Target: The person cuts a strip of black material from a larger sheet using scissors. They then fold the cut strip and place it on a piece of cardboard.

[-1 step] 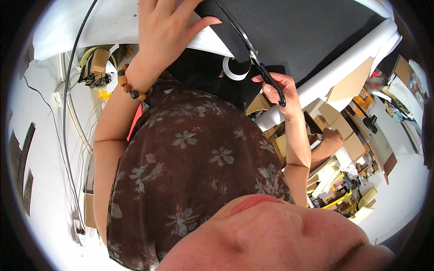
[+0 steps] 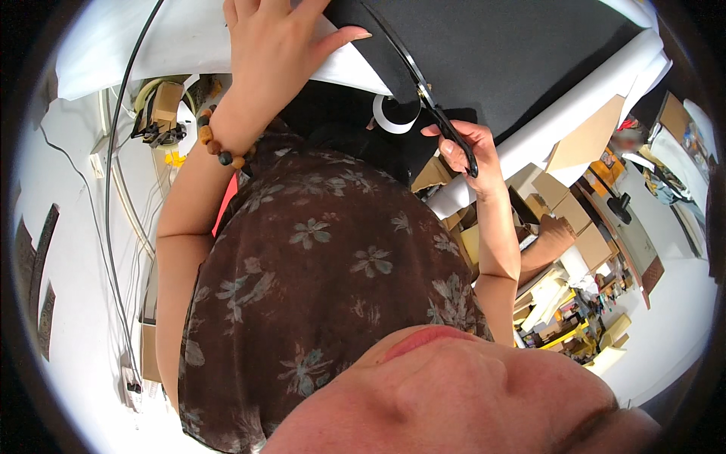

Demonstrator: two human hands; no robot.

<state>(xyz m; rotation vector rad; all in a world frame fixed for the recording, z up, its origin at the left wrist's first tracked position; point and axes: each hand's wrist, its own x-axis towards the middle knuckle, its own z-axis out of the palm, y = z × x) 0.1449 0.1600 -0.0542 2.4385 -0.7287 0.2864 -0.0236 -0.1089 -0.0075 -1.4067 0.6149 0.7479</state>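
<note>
My right hand (image 2: 482, 151) is closed around the black handles of a pair of scissors (image 2: 425, 92). The long blades point up and to the left over a black sheet (image 2: 522, 60); their far tips reach near the top of the view. My left hand (image 2: 274, 57) lies with fingers spread over a white sheet (image 2: 174, 45), whose pointed corner runs beside the black one. The upper fingertips of that hand are cut off by the picture's edge. Below the blades hangs a white curled strip or ring (image 2: 395, 130); which it is I cannot tell.
A long white roll (image 2: 544, 125) borders the black sheet on the right. Beyond it are a cardboard piece (image 2: 586, 140), boxes (image 2: 594, 246) and crowded shelves. A black cable (image 2: 110, 166) hangs at the left, near a cluster of small items (image 2: 160, 113).
My left hand's fingers have shifted very slightly to the left. The right hand and the scissors look unmoved.
</note>
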